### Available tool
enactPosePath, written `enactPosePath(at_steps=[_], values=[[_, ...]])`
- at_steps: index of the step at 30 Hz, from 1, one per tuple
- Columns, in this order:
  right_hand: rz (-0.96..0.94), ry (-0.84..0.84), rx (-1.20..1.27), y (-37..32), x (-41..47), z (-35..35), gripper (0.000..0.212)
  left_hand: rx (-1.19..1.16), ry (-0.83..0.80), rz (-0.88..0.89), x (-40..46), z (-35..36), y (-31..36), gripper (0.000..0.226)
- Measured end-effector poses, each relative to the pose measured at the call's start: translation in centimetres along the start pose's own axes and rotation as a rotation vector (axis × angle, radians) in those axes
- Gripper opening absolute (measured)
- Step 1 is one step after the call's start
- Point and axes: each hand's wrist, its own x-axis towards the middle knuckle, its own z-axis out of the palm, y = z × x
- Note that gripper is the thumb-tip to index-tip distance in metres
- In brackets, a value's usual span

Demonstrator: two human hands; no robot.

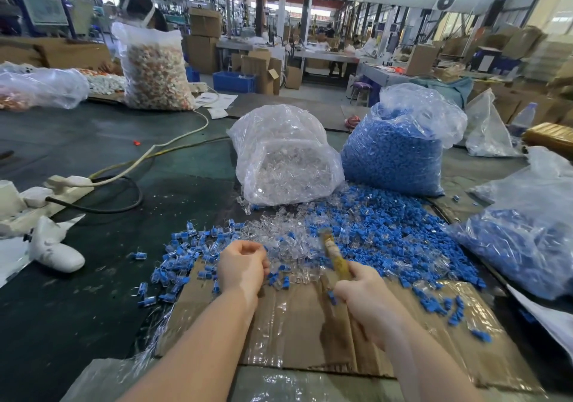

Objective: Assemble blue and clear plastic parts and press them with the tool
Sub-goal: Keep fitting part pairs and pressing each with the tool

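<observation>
Across the dark green desk [93, 141] we count five plastic sacks. One tall clear sack of mixed pale and orange pieces [155, 69] stands toward the far left edge. A crumpled sack [40, 86] lies at the far left. Near the middle stand two more: a sack of clear parts [285, 159], slumped with its mouth open toward us, and a sack of blue parts [400, 150] just to its right, touching it. A fifth sack of blue pieces [524, 234] lies at the right edge.

Below them a flattened cardboard sheet [310, 324], brown and patched with glossy tape, covers the near edge. Loose blue parts [387, 234] spread over its far right side in one heap, too many to count, and loose clear parts [279, 240] lie between that heap and a scatter of joined blue-and-clear pieces [176, 255] on the left.

A white power strip [46, 196] with a black cable [130, 196] sits at the left edge, well apart from the heaps.

Our left hand [243, 266] hovers over the clear parts, fingers curled; we cannot tell what, if anything, its grip holds. Our right hand [359, 296] has its grip closed round the tool [333, 254], a yellowish wooden stick, blurred, tilted up over the pile.
</observation>
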Motion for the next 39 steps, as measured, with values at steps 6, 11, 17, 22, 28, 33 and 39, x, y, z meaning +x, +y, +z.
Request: enactPosePath(at_steps=[6,11,17,22,28,33,39], values=[[0.025,0.455,-0.698,2.7,2.3,-1.9,0.062,0.521,0.134,0.418,1.3,-1.8,-0.6,0.017],[0.046,0.493,-0.959,4.6,3.2,-2.2,0.072,0.676,0.084,0.493,1.4,-2.3,-1.4,0.027],[0.045,0.493,-0.978,5.4,3.7,-2.1,0.072,0.826,0.084,0.597,0.0,-1.5,-2.4,0.036],[0.059,0.503,-1.032,5.2,3.4,-1.6,0.07,0.857,0.011,0.714,-2.1,0.1,-3.7,0.026],[-0.518,0.532,-0.875,4.8,1.8,1.2,0.021,0.957,-0.144,0.745,-3.5,1.5,-5.0,0.035],[-0.497,0.47,-0.839,5.2,2.4,3.3,0.016,1.051,-0.207,0.711,-3.3,1.7,-5.4,0.042],[-0.474,0.473,-0.703,4.9,3.4,4.7,0.028,1.031,-0.178,0.707,-3.0,1.6,-5.3,0.034]])
